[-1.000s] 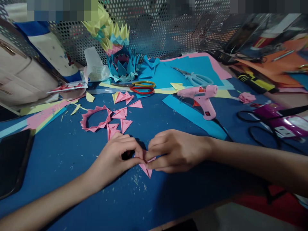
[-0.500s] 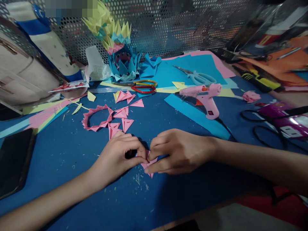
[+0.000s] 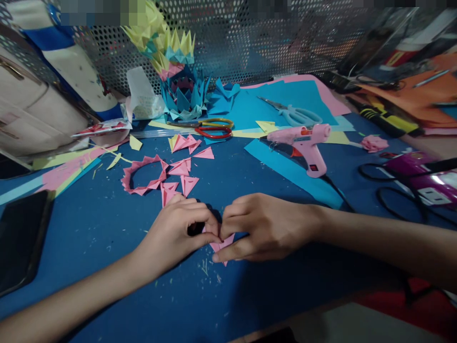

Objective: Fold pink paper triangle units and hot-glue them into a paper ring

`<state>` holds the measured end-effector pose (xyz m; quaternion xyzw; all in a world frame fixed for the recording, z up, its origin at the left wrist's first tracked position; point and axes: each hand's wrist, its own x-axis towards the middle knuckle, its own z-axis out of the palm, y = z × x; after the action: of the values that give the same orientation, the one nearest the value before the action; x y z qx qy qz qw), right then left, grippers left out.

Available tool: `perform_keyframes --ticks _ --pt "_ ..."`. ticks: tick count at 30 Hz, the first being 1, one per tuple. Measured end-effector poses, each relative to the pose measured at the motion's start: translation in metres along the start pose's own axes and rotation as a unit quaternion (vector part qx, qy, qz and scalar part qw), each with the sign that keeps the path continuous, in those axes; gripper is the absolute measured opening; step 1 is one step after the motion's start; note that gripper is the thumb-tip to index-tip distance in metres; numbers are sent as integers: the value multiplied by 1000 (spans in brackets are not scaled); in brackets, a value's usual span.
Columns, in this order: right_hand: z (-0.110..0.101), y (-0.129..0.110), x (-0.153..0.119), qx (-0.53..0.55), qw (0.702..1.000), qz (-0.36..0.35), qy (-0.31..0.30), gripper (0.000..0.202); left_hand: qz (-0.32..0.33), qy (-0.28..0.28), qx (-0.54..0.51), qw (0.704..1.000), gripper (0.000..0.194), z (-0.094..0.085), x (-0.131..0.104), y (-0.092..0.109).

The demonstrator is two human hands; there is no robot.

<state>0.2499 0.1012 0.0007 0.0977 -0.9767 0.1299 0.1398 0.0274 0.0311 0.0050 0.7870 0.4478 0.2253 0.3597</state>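
Note:
A small folded piece of pink paper [image 3: 222,245] lies on the blue tabletop between my hands, its lower tip pointing toward me. My left hand [image 3: 183,224] pinches its left side with thumb and forefinger. From the right, my right hand [image 3: 262,226] presses on it, fingers bent and the thumb along its lower edge. The fingers cover much of the paper. Just beyond my left hand lie several folded pink triangles [image 3: 180,167] and a zigzag pink paper ring [image 3: 144,174].
Behind stand a paper model of blue and yellow points [image 3: 183,95] and red-and-yellow-handled scissors [image 3: 214,128]. A pink glue gun [image 3: 303,143] lies right of centre, its cord running right. Light-blue scissors [image 3: 298,116] rest on blue sheets [image 3: 246,102]. A dark phone [image 3: 23,240] is at left.
Both hands stay on the pink paper. My right thumb has shifted slightly down and left along its edge; the other things look unmoved.

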Motion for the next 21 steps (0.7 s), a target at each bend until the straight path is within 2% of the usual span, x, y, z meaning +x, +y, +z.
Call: perform_keyframes --ticks 13,21 --pt "-2 0 2 17 1000 4 12 26 0 11 7 1000 16 2 -3 1" --pt "-3 0 2 15 1000 0 -4 28 9 17 12 1000 16 1 -2 1"
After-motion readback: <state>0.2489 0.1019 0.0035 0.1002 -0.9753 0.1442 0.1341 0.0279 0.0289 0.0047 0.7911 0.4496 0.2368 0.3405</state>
